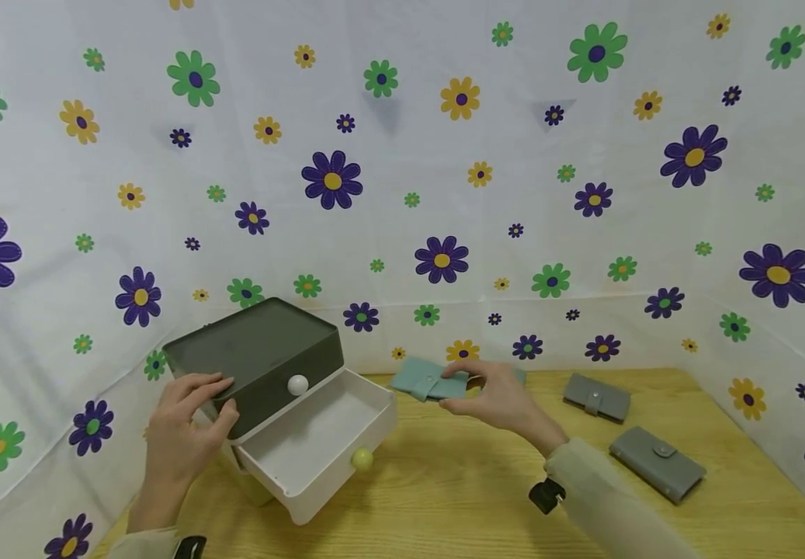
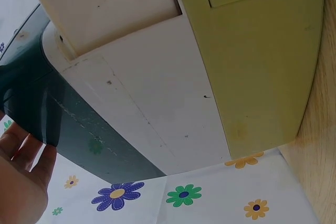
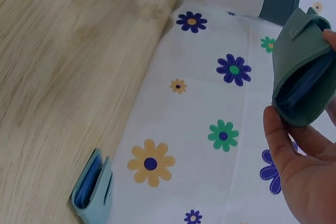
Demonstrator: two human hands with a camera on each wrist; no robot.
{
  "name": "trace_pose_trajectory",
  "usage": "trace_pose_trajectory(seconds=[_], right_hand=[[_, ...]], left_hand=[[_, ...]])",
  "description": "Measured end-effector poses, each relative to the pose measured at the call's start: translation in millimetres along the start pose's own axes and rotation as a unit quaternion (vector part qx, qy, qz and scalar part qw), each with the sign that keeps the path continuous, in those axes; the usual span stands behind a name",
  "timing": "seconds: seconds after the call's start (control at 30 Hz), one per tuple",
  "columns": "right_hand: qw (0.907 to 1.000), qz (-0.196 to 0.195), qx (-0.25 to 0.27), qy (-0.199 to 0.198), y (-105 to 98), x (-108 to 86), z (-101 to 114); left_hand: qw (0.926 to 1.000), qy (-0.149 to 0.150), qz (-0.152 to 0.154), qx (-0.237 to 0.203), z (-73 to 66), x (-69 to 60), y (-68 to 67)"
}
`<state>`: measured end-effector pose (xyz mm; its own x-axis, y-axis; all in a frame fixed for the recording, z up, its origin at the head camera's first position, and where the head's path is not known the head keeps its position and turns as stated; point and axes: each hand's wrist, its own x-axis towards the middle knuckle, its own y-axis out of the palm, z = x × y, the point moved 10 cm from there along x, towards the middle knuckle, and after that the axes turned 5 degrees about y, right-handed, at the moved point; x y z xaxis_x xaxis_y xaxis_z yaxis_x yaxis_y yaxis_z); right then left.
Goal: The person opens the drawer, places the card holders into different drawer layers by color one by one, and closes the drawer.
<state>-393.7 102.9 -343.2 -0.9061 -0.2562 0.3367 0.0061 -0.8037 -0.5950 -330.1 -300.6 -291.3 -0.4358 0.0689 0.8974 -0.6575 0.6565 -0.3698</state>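
A small drawer box with a dark green top section [image 1: 269,349] stands at the left; its white drawer [image 1: 332,427], fitted with a yellow-green knob, is pulled out, and its inside holds nothing visible. My left hand [image 1: 189,423] grips the near left corner of the green section, thumb at the front, and in the left wrist view its fingers [image 2: 44,163] touch the side. Above the table's back, my right hand [image 1: 503,404] pinches a teal card wallet [image 1: 419,379], its open end showing blue inside [image 3: 304,66]. Another teal wallet [image 3: 94,192] lies behind that hand.
Two grey wallets, one farther back [image 1: 601,394] and one nearer [image 1: 657,466], lie at the right of the wooden table [image 1: 458,497]. A flower-printed white curtain [image 1: 402,225] encloses the back and sides. The green section carries a white knob [image 1: 297,385].
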Motion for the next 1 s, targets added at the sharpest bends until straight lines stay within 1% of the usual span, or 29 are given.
trace_pose_trajectory(seconds=[0.2, 0.43, 0.7, 0.87, 1.0], right_hand=[[0.9999, -0.01, 0.008, 0.002, 6.5, 3.9, 17.4], [0.9997, 0.014, 0.021, -0.002, 23.7, 8.1, 32.1], [0.9996, 0.017, 0.021, -0.005, 39.8, 10.2, 42.9], [0.9996, 0.028, 0.008, -0.003, 51.4, 11.3, 47.8], [0.9991, 0.041, 0.0, -0.006, 59.4, 12.0, 53.1]], left_hand=[[1.0, 0.009, -0.003, -0.003, -1.9, 1.6, -0.3], [1.0, 0.0, -0.002, 0.003, -1.4, 1.0, -0.2], [1.0, -0.001, -0.001, 0.004, -2.1, 1.5, -0.4], [1.0, -0.004, 0.001, 0.004, -0.8, 0.1, -0.3], [1.0, -0.001, -0.003, 0.004, -0.7, -0.4, -1.0]])
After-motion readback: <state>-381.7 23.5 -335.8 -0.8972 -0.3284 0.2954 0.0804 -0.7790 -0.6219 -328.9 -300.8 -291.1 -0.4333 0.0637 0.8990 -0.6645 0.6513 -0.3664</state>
